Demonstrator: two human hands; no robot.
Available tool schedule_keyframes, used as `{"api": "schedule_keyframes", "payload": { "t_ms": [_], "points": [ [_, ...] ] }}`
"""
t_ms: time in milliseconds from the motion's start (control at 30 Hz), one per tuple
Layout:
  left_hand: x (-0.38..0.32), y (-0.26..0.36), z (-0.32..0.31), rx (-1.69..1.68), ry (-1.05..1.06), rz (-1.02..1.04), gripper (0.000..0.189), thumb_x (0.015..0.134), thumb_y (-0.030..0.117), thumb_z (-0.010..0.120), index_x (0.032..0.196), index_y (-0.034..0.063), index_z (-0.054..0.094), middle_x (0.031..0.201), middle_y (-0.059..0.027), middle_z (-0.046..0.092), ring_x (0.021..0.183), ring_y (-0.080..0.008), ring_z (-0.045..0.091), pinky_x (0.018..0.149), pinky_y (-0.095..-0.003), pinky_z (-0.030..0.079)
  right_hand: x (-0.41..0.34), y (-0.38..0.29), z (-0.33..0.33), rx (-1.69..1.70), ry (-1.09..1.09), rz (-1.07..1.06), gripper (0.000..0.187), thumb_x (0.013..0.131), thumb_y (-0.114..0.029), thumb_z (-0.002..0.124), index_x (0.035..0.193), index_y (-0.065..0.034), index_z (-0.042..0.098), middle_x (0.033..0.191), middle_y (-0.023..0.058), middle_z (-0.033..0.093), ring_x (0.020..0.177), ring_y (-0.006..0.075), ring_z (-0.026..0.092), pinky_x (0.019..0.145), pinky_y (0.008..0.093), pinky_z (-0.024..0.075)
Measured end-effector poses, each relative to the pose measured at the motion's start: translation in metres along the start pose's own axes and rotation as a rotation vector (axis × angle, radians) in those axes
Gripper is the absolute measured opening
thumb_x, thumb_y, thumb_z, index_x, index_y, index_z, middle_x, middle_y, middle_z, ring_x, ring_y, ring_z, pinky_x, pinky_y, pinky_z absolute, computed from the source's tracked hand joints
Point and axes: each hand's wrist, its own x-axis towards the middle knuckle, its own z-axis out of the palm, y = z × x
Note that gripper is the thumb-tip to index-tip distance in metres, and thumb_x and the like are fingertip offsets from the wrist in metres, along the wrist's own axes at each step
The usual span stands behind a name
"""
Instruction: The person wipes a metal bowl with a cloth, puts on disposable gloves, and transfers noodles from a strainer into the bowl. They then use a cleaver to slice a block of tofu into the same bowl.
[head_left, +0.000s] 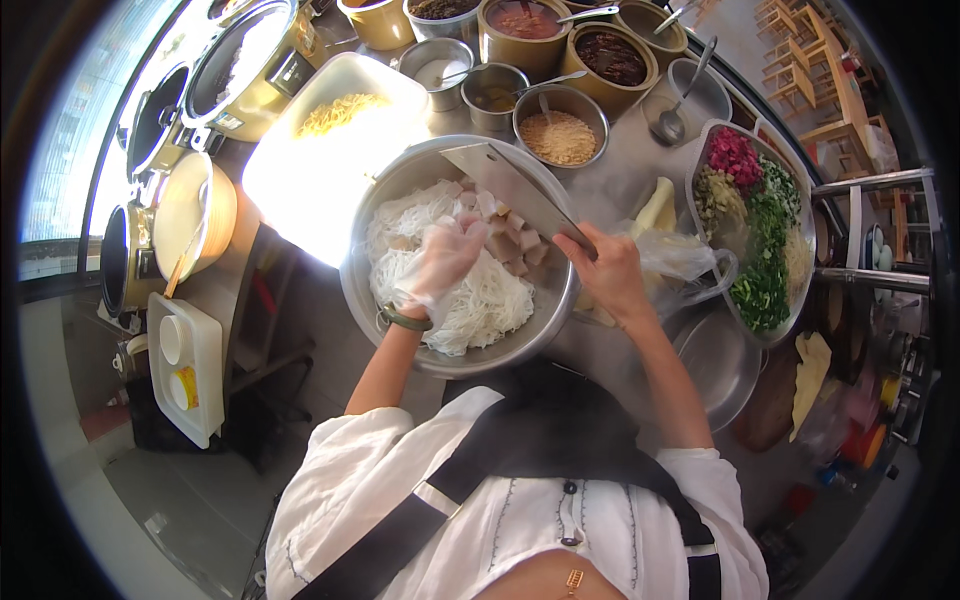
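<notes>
A large steel bowl (551, 330) stands before me, with white rice noodles (487, 307) and a heap of pale pinkish cubes (517, 238) in it. My right hand (609, 271) grips the handle of a steel cleaver (517, 191), whose broad blade slants over the bowl's far right part, above the cubes. In a clear plastic glove, my left hand (448, 259) is over the noodles, left of the cubes. Its fingers are curled and partly blurred; whether anything is between them I cannot tell. A green bangle (406, 318) circles that wrist.
Left of the bowl is a white tub (300, 187) with yellow noodles. Beyond stand seasoning pots, among them a steel bowl of crumbs (559, 135). To the right lie a plastic bag (675, 259) and a tray of chopped greens (765, 262). Rice cookers (247, 67) line the far left.
</notes>
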Motion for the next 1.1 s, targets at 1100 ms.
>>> {"api": "schedule_keyframes", "payload": {
  "t_ms": [1100],
  "points": [
    [0.072, -0.045, 0.065, 0.626, 0.220, 0.594, 0.047, 0.087, 0.041, 0.060, 0.120, 0.0085, 0.063, 0.111, -0.0145, 0.068, 0.106, -0.0310, 0.063, 0.089, -0.0436, 0.047, -0.089, 0.008, -0.014, 0.097, 0.213, 0.144, 0.030, 0.089, -0.038, 0.066, 0.085, -0.0092, 0.069, 0.061, 0.0108, 0.063, 0.058, 0.0314, 0.064, 0.056, 0.0404, 0.0488]
  ]
}}
